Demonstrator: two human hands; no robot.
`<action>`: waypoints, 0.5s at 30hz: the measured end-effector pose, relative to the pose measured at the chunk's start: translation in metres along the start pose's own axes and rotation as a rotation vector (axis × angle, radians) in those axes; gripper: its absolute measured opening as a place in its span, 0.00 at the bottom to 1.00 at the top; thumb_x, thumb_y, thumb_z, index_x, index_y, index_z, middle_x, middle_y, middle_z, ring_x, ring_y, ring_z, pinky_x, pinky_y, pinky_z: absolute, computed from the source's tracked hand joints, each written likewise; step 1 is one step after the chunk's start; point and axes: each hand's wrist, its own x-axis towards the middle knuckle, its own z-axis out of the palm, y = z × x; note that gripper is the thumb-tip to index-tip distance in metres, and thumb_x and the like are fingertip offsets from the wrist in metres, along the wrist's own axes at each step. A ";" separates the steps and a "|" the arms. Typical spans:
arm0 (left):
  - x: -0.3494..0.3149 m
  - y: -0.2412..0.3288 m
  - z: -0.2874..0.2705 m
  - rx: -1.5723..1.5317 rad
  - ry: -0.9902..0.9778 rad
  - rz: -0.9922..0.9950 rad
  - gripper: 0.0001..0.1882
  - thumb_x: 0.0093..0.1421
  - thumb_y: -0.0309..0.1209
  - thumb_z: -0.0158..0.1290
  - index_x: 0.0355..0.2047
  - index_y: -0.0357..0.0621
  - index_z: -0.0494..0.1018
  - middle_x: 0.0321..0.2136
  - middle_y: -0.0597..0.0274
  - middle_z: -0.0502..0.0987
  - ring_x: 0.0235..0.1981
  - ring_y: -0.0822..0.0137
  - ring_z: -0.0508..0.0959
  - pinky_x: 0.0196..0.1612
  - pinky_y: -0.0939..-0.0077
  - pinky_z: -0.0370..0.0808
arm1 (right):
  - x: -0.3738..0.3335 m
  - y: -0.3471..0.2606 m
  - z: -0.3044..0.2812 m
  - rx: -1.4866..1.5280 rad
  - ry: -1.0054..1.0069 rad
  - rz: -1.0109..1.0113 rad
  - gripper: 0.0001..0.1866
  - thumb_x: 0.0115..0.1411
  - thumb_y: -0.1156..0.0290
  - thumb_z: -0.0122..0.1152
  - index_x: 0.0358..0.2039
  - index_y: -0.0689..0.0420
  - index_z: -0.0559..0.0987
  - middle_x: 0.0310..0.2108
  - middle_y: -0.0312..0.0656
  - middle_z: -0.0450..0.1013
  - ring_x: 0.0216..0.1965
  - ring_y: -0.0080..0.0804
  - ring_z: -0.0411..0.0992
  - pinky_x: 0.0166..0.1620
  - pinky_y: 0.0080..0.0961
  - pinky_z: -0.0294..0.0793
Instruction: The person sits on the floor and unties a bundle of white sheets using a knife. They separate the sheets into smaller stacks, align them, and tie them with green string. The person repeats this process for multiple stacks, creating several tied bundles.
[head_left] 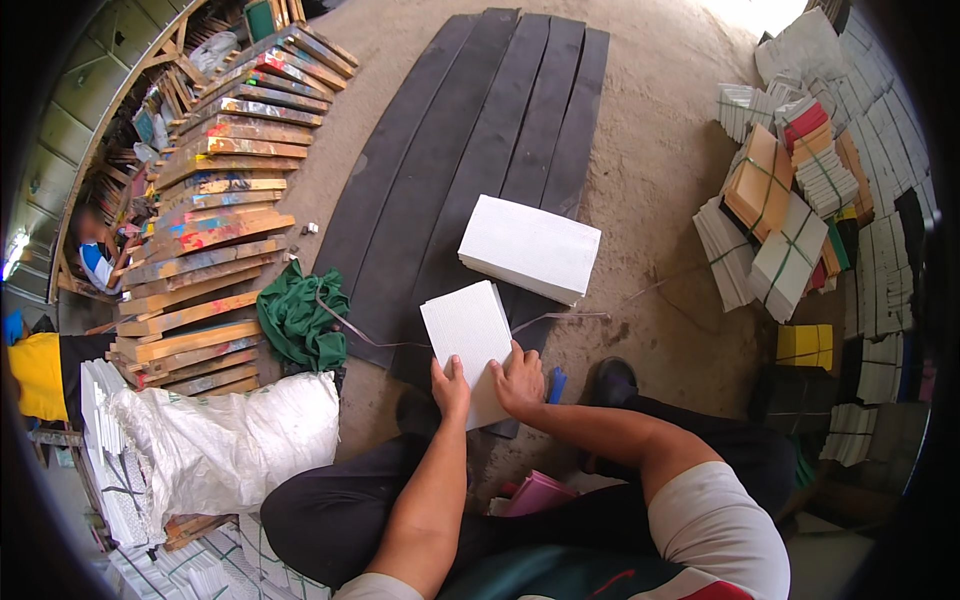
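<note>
In front of my knees, my left hand [451,389] and my right hand [519,382] grip the two sides of a neat stack of white textured sheets [468,325]. The left thumb lies on top of the stack; its other fingers are mostly hidden beneath or behind it. My right hand curls over the right edge. A thin pale strap [548,318] runs out from both sides of the stack, its middle hidden. Just beyond lies a second, thicker block of white sheets [530,245] on the long dark mats [420,190], touched by neither hand.
Paint-stained wooden frames [215,235] are piled on the left, near a green cloth [303,318] and a white sack [235,430]. Strapped bundles of sheets [790,255] stand at the right. A blue strip [556,386] lies by my right wrist. Another person [98,258] sits far left.
</note>
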 end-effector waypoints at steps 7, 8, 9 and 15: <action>0.009 -0.004 0.009 0.197 0.320 0.347 0.34 0.68 0.47 0.58 0.65 0.35 0.67 0.58 0.38 0.73 0.59 0.41 0.74 0.61 0.51 0.71 | 0.037 -0.010 -0.012 -0.024 0.295 -0.281 0.39 0.65 0.47 0.63 0.70 0.55 0.67 0.59 0.54 0.66 0.61 0.53 0.66 0.65 0.49 0.62; 0.008 0.019 0.010 0.234 0.371 0.439 0.33 0.67 0.45 0.59 0.64 0.35 0.68 0.57 0.39 0.74 0.58 0.42 0.74 0.60 0.52 0.72 | 0.061 -0.010 -0.025 -0.022 0.371 -0.368 0.38 0.65 0.47 0.63 0.69 0.54 0.67 0.59 0.54 0.67 0.62 0.53 0.66 0.65 0.49 0.61; 0.009 0.038 0.007 0.280 0.432 0.527 0.32 0.67 0.43 0.60 0.64 0.36 0.68 0.55 0.40 0.74 0.57 0.43 0.74 0.59 0.53 0.72 | 0.087 -0.015 -0.042 -0.089 0.386 -0.374 0.38 0.65 0.46 0.63 0.69 0.54 0.67 0.60 0.54 0.67 0.63 0.52 0.65 0.66 0.50 0.61; 0.006 0.144 0.078 -0.620 -0.350 0.092 0.30 0.74 0.38 0.53 0.68 0.32 0.62 0.61 0.48 0.73 0.62 0.59 0.72 0.64 0.63 0.69 | 0.232 0.014 -0.152 -0.401 0.462 -0.329 0.38 0.64 0.47 0.64 0.69 0.54 0.67 0.64 0.47 0.69 0.67 0.50 0.64 0.68 0.50 0.61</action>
